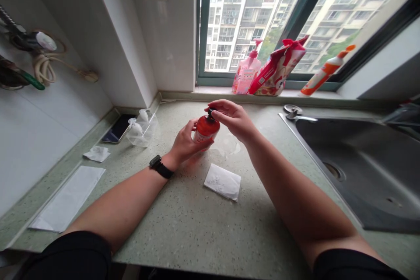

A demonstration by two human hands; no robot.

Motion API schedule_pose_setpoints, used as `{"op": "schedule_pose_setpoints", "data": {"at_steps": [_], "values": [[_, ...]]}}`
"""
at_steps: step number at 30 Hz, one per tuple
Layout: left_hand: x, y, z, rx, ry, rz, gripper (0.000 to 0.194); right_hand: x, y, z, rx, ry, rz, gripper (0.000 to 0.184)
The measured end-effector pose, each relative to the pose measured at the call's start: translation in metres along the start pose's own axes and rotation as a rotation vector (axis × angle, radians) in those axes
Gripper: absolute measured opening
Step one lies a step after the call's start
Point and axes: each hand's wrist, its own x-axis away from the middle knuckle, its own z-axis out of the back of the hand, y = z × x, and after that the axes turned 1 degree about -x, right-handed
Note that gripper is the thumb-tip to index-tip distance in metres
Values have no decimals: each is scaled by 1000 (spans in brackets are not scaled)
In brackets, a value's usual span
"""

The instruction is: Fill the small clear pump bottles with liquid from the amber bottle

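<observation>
Firmly held: a glossy red pump bottle point(206, 129) between two bare hands

In the head view, the left hand point(187, 141) wraps around the bottle's rounded body, its fingers closed against the smooth red surface and a white label showing low on the front. The bottle's base is hidden behind this hand. The right hand point(233, 120) arches over from above, with its fingers point(223, 107) drawn narrow and pinching the black pump head point(210, 115); whether the pump is pressed down, I cannot tell. A black smartwatch point(159, 166) with a textured strap circles the left wrist.

Below the hands, a folded paper tissue point(222, 181) lies flat on the speckled, grey-green stone countertop point(183, 232). Off to the left sit a crinkled, transparent plastic bag point(141, 129), a dark smartphone point(117, 128), a crumpled tissue point(96, 154) and a long, flat white sheet point(67, 199). To the right, a brushed stainless-steel sink point(357, 170) is set into the counter. On the windowsill behind stand a pink pump bottle point(247, 74), a leaning red-and-white pouch point(278, 68) and a tilted orange-and-white squeeze bottle point(328, 70).
</observation>
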Motion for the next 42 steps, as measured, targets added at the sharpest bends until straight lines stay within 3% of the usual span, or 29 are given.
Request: {"op": "schedule_pose_setpoints", "data": {"at_steps": [4, 9, 13, 23, 29, 36, 42], "values": [[-1, -2, 1, 19, -1, 24, 70, -2, 5, 6, -28, -44, -26, 42], [-1, -3, 2, 30, -11, 34, 70, 1, 4, 9, 90, -100, -4, 39], [-1, -5, 2, 85, -32, 55, 66, 3, 0, 10, 166, -56, 37, 34], [-2, -4, 3, 312, -107, 64, 69, 6, -5, 6, -10, -139, -13, 37], [-4, 0, 4, 515, -228, 79, 78, 8, 0, 9, -201, -201, -130, 38], [-10, 23, 14, 721, -465, 206, 86, 12, -11, 14, -321, -316, -221, 45], [-11, 36, 21, 797, -615, 230, 77, 16, -16, 9, -378, -359, -201, 45]]}}
